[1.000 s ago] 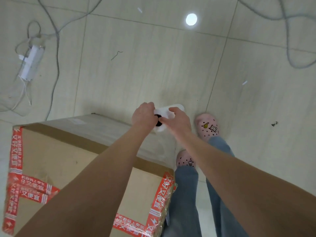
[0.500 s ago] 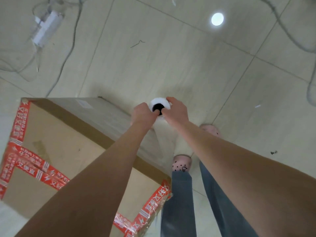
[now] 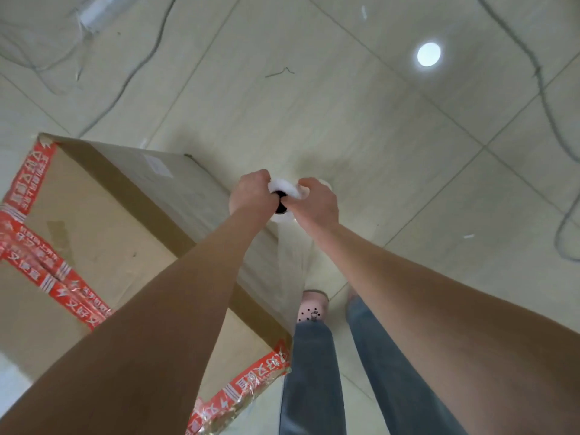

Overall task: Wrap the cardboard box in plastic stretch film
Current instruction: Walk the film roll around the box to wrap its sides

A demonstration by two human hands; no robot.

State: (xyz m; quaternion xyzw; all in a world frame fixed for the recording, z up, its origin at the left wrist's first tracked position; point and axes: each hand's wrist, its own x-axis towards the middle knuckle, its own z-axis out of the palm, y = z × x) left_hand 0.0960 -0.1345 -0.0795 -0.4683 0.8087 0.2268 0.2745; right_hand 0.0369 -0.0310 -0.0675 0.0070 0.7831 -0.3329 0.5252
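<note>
A large cardboard box (image 3: 103, 233) with red printed tape on its edges stands on the floor at the left. Clear film covers its right side face. Just beyond the box's far right corner, both hands grip a white roll of stretch film (image 3: 284, 196), seen end-on with its dark core hole showing. My left hand (image 3: 252, 193) holds the roll's left side and my right hand (image 3: 317, 202) holds its right side. A sheet of film (image 3: 295, 255) runs from the roll down along the box's side.
Beige tiled floor all around. Grey cables (image 3: 546, 98) loop across the floor at the right and at the upper left, where a white power strip (image 3: 94, 11) lies. My legs in jeans and pink clogs (image 3: 312, 306) stand beside the box's right side.
The view has swung, so the box looks larger and nearer at the left. Both hands stay on the roll, which now sits close to the box's far right corner.
</note>
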